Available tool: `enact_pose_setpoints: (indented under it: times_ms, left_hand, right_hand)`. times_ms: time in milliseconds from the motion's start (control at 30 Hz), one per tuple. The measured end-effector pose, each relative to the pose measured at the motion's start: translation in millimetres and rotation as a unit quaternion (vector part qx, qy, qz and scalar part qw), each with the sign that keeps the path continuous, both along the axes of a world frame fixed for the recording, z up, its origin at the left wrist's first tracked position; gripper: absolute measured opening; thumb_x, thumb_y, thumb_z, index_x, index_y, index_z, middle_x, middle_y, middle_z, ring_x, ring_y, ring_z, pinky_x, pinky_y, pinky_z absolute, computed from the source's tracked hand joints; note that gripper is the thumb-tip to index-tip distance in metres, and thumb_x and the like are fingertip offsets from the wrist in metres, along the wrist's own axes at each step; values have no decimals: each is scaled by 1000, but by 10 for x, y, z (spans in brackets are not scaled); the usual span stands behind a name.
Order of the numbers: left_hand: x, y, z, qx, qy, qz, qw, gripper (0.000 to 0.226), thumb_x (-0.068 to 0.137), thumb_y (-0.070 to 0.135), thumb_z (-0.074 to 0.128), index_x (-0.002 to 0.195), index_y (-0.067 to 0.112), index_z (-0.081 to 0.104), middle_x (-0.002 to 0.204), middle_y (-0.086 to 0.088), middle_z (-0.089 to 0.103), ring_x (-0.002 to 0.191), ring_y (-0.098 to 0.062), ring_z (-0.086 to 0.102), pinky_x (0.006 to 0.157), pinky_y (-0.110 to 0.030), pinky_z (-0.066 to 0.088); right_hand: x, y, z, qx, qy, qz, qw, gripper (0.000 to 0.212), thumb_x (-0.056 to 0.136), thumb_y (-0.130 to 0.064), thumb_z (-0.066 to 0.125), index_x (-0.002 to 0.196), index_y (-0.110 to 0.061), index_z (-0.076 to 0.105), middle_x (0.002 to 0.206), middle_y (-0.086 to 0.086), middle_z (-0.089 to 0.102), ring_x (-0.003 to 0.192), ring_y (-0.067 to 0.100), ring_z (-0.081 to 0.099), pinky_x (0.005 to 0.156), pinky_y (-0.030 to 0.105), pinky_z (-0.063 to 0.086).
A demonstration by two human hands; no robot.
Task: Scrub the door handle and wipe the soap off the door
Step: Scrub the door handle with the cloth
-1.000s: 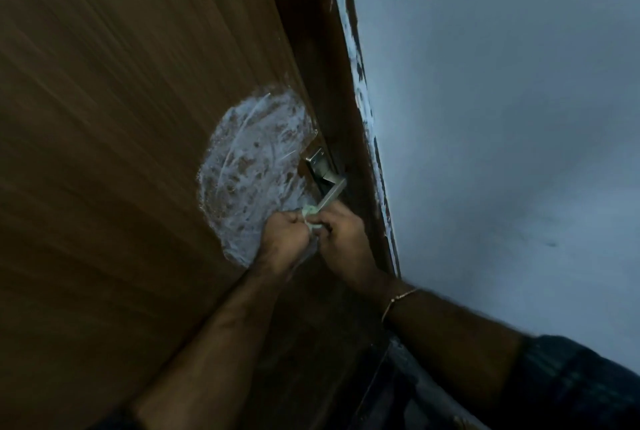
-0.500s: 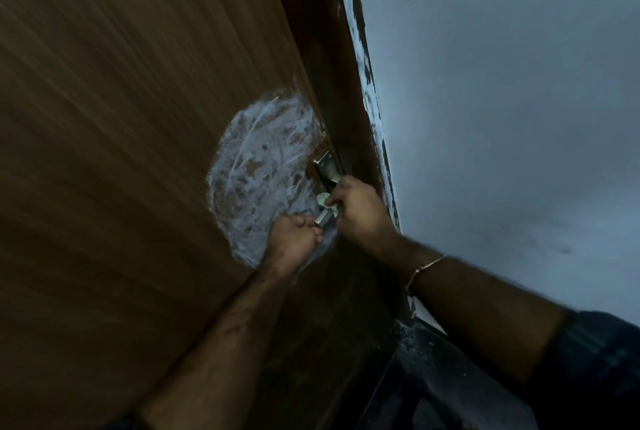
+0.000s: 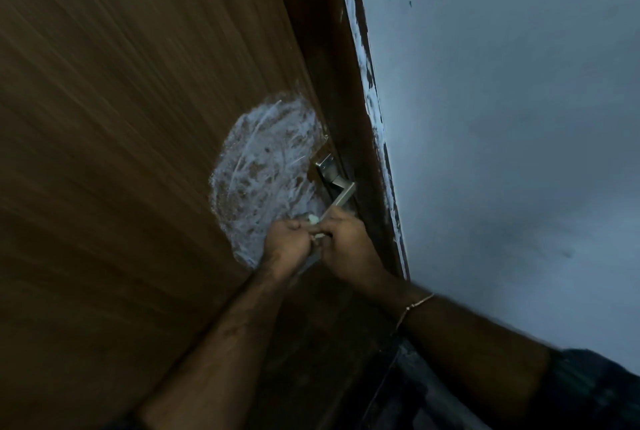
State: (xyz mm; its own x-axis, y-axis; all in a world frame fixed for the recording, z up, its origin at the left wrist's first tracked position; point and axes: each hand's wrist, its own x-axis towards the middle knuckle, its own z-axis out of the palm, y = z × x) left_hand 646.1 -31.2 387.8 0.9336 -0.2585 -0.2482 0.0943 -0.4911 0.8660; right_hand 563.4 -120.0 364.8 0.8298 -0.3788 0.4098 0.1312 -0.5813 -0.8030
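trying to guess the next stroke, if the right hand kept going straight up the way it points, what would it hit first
Most likely the bare upper part of the door handle: the right hand points up along the lever, toward the metal plate. Depth is unclear, so it may slide along it rather than bump into it.

Brown wooden door (image 3: 121,152) is carrying a round white soap smear (image 3: 263,173), lying just beside the metal handle (image 3: 337,189).

No lettering, brand, number or sign can be read anywhere: none on the brown wood-grain door (image 3: 121,152), none on its silver metal lever handle (image 3: 341,194), none on the pale grey wall (image 3: 502,118).
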Motion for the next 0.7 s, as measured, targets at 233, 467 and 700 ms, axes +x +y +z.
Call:
enact_pose_setpoints:
  times_ms: [233,467,700]
  left_hand:
    - [-100,38,-204,-59,66,12,996,29,87,-5,50,84,17,70,81,-8,74,80,-23,72,75,-37,59]
    - [-178,-17,-261,-115,80,16,990,39,90,10,55,70,36,77,71,5,75,74,-12,71,72,-32,55]
    - [-176,42,-245,-82,66,0,994,25,79,7,62,75,26,79,80,-6,77,86,-26,74,87,-45,58]
  right_hand:
    - [-158,-142,-275,536,84,-72,837,26,80,12,66,104,2,66,95,18,69,81,24,66,72,34,57]
    - [97,-294,-49,635,-18,-106,765,27,87,10,59,113,1,58,95,12,67,77,15,65,68,25,55]
    - [49,-1,61,665,86,-50,740,37,85,18,50,118,6,60,103,24,63,83,28,63,67,32,55]
